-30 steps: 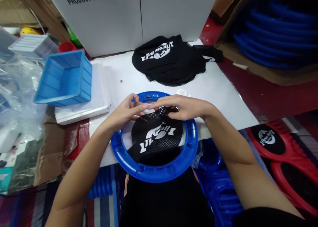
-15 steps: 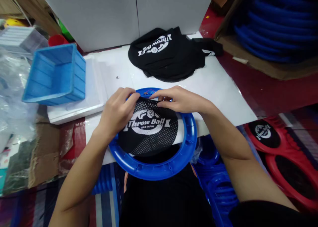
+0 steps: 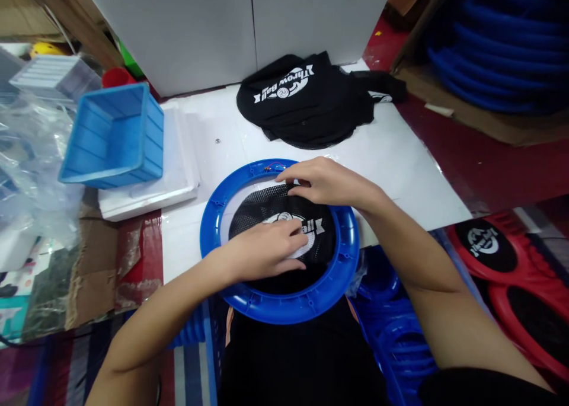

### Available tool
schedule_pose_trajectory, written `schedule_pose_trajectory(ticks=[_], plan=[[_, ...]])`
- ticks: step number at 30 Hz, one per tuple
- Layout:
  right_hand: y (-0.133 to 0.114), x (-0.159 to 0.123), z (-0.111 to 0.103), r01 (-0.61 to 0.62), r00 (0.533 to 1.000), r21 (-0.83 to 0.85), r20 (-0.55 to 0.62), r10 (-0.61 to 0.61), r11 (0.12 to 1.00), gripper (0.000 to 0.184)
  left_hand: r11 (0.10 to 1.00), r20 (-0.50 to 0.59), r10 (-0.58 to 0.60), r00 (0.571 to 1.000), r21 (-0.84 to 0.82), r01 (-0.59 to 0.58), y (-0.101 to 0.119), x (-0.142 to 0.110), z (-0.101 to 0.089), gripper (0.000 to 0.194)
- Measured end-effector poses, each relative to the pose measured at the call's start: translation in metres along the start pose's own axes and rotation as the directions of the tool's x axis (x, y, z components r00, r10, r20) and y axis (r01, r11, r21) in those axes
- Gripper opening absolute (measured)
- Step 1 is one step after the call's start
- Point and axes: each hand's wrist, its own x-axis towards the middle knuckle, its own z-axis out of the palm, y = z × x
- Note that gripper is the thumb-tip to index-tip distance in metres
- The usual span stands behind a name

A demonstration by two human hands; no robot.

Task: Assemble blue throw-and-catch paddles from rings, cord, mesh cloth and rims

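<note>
A blue plastic ring [image 3: 347, 246] lies at the table's front edge, its ribbed hollow side up. Thin red wires [image 3: 276, 167] and a small part sit in its channel at the far side. Inside the ring is a round black mesh fabric [image 3: 249, 210] with white "Throw Ball" print, partly covered by my hands. My left hand [image 3: 267, 249] rests across the fabric with its fingers stretched out. At the fabric's far edge, my right hand [image 3: 317, 181] has thumb and fingers curled on the mesh; the fingertips' exact hold is partly hidden.
More black printed fabric pieces [image 3: 306, 109] lie behind the ring on the white tabletop [image 3: 204, 163]. A blue bin [image 3: 111, 139] stands on a white slab [image 3: 180, 175] at left. A large white carton [image 3: 213, 38] rises behind. Red rings [image 3: 498, 264] are low at right.
Both hands were at the fabric's far edge; my left hand has since moved down over its middle. The mesh went from folded to spread flatter, then shifted right. My right hand stays at the far edge.
</note>
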Motion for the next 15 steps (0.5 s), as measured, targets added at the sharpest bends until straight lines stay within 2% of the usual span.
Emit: schedule_pose_trajectory(ticks=[2,3,6,8,9,11,13,15], plan=[[0.0,0.0,0.0,-0.023,0.999,-0.021,0.039,0.024,1.0,0.034,0.998,-0.12,-0.066,0.991,-0.033,0.062,-0.002,0.001,0.001,0.026],[0.0,0.0,-0.001,-0.03,0.998,-0.028,0.046,0.031,0.999,0.032,0.992,-0.196,-0.124,0.973,-0.019,0.123,-0.007,0.0,0.0,0.025],[-0.002,0.0,-0.001,-0.04,0.999,0.004,0.017,0.04,0.999,0.022,0.928,-0.404,-0.321,0.857,0.047,0.37,-0.03,0.0,-0.005,0.024],[-0.003,0.001,-0.002,-0.054,0.998,0.062,-0.029,0.056,0.997,0.014,0.896,-0.453,-0.389,0.802,0.016,0.444,-0.048,0.002,-0.011,0.027],[-0.004,0.001,-0.003,-0.067,0.996,0.096,-0.05,0.072,0.993,0.012,0.901,-0.452,-0.395,0.8,-0.018,0.434,-0.055,0.003,-0.015,0.027],[-0.006,0.001,-0.003,-0.106,0.99,0.161,-0.072,0.119,0.981,0.012,0.922,-0.417,-0.379,0.826,-0.094,0.376,-0.066,0.008,-0.024,0.02],[-0.006,0.002,-0.004,-0.15,0.982,0.213,-0.08,0.17,0.966,0.012,0.933,-0.378,-0.359,0.854,-0.151,0.326,-0.072,0.013,-0.035,0.011],[-0.006,0.003,-0.005,-0.186,0.974,0.242,-0.079,0.21,0.952,0.013,0.938,-0.355,-0.345,0.869,-0.171,0.302,-0.074,0.018,-0.045,0.012]])
